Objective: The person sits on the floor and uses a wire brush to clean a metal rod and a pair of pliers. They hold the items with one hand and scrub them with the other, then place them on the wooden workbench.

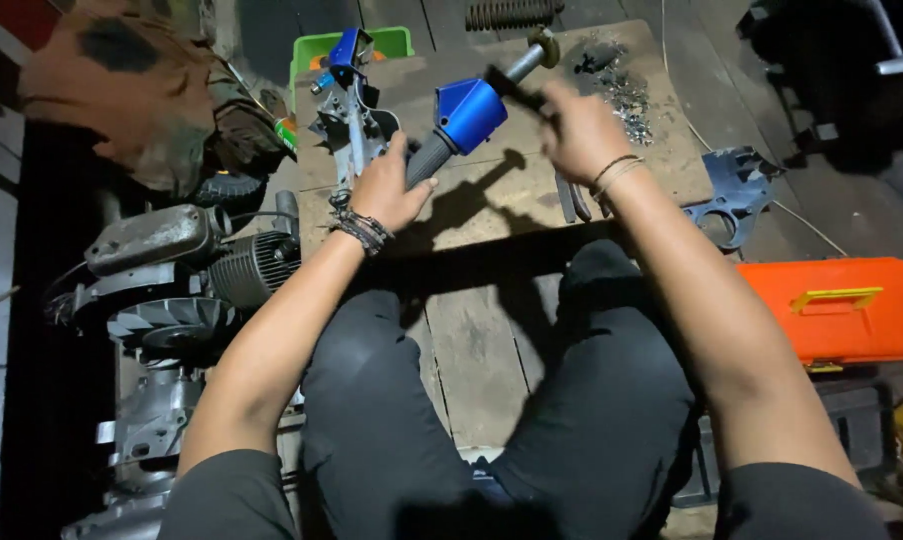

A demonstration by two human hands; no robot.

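While both hands grip the blue handlebar assembly, an orange toolbox and engine flank them.

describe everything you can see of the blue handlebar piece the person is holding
The handlebar piece has a glossy blue housing, seemingly painted metal or plastic, between a dark grey ribbed rubber-looking sleeve below and a bare silver tube above that ends in a round fitting. It is held tilted, sleeve end toward the person, above a worn wooden board. The left hand wraps the ribbed sleeve. The right hand holds a dark tool against the blue housing; the contact point is blurred.
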